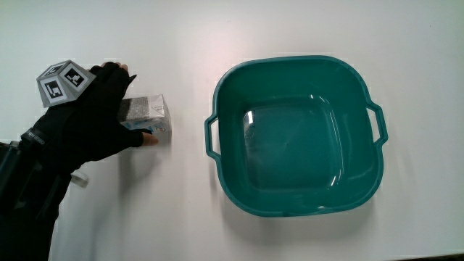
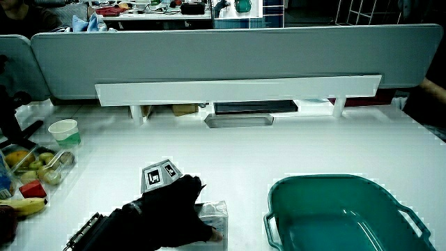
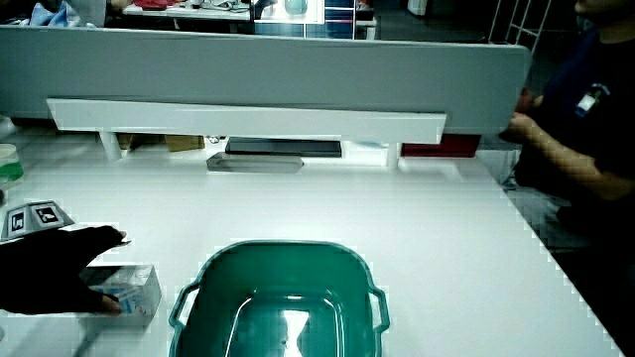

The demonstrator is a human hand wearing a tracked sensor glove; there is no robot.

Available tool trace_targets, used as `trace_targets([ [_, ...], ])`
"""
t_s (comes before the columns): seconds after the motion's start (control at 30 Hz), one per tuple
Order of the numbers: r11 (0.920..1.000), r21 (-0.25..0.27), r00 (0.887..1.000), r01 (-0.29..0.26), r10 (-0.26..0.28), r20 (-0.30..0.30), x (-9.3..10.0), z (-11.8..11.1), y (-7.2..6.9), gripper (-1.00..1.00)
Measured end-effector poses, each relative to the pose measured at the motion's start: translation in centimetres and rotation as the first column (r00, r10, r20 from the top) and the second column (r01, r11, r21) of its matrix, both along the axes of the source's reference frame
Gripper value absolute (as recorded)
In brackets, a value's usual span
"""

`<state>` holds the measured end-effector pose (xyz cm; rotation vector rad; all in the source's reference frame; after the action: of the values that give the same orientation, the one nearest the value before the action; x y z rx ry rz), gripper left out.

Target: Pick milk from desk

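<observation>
A small milk carton (image 1: 150,116) lies on the white table beside the teal basin (image 1: 297,138). The gloved hand (image 1: 98,116) rests over the carton, its fingers curled around it with the thumb against the side nearer the person. The patterned cube (image 1: 59,81) sits on the back of the hand. In both side views the carton (image 2: 212,216) (image 3: 134,288) lies partly under the hand (image 2: 171,209) (image 3: 55,273), still resting on the table.
The empty teal basin (image 2: 341,213) (image 3: 278,302) has handles on two sides. In a side view, a paper cup (image 2: 64,132), a tray of fruit (image 2: 35,167) and a banana (image 2: 21,206) stand near the table's edge. A low grey partition (image 2: 230,59) runs along the table.
</observation>
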<state>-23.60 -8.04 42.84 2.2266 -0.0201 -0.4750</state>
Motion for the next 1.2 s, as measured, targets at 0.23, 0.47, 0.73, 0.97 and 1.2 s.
trace_targets([
  [0.23,0.9995,0.031,1.0,-0.005,0.005,-0.015,-0.1,-0.1,-0.1,0.12],
  [0.47,0.9981,0.061,1.0,-0.004,0.006,-0.027,-0.1,-0.5,-0.1,0.3],
  [0.73,0.9961,0.087,0.999,-0.012,0.015,-0.029,-0.1,-0.7,-0.2,0.5],
  [0.97,0.9926,0.118,0.999,-0.028,0.033,-0.041,0.0,-0.8,-0.3,0.68],
  [1.2,0.9874,0.153,0.998,-0.04,0.046,-0.034,0.1,-1.2,-0.3,0.85],
])
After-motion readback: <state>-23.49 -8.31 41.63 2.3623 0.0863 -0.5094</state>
